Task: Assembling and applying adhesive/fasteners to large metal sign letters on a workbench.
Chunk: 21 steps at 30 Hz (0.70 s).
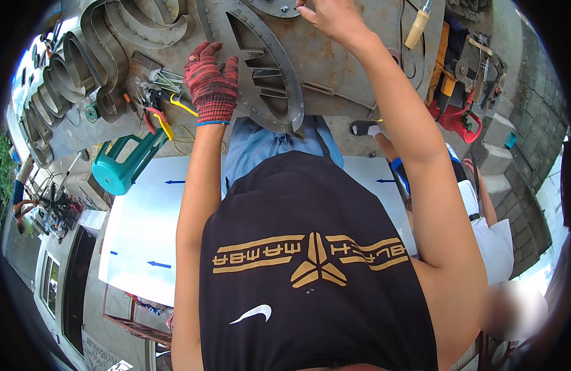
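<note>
My left hand [212, 83], in a red and black knit glove, lies with its fingers apart on the metal table [353, 55]. It is beside a curved grey sheet-metal shape [285, 74] with raised strip walls and a pointed end toward me. My bare right hand [336, 20] reaches to the far edge of view, thumb and fingertips drawn together by a rounded metal piece [270, 6]. Whatever they pinch is too small to make out. Left of the glove are thin metal rods [167, 79] and pliers with red and yellow handles [160, 120].
Several curved metal strip shapes [109, 62] stand along the table's left side. A wooden-handled tool [416, 28] lies at the far right; a thin metal rod tool [335, 93] is nearer. A green stool [115, 170] stands below left. Another person [489, 241] is close on my right.
</note>
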### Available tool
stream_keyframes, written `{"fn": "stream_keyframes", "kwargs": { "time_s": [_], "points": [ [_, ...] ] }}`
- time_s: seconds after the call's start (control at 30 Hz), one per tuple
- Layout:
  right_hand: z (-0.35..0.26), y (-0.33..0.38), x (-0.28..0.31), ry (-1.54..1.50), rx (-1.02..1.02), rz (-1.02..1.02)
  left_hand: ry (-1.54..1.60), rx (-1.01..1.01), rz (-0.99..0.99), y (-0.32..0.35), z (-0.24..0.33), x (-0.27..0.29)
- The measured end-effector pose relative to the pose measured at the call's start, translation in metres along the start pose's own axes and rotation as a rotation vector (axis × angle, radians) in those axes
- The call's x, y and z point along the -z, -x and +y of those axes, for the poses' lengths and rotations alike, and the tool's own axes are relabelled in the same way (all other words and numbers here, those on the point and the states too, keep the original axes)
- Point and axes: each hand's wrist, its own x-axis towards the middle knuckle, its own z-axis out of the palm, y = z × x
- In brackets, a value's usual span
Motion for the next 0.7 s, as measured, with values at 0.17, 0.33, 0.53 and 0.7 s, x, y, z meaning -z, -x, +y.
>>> {"fn": "stream_keyframes", "kwargs": {
  "time_s": [0.17, 0.33, 0.53, 0.7],
  "points": [
    [-0.006, -0.020, -0.012, 0.194, 0.017, -0.137, -0.025, 0.133, 0.001, 0.012, -0.018, -0.003],
    [-0.012, -0.032, -0.015, 0.288, -0.043, -0.293, 0.005, 0.182, 0.016, 0.022, -0.023, -0.009],
    [-0.002, -0.032, -0.024, 0.107, 0.012, -0.208, 0.043, 0.201, 0.034, 0.027, -0.031, -0.010],
    [-0.014, -0.039, -0.049, 0.480, -0.206, -0.256, 0.069, 0.217, 0.040, 0.028, -0.033, -0.010]
  ]
}}
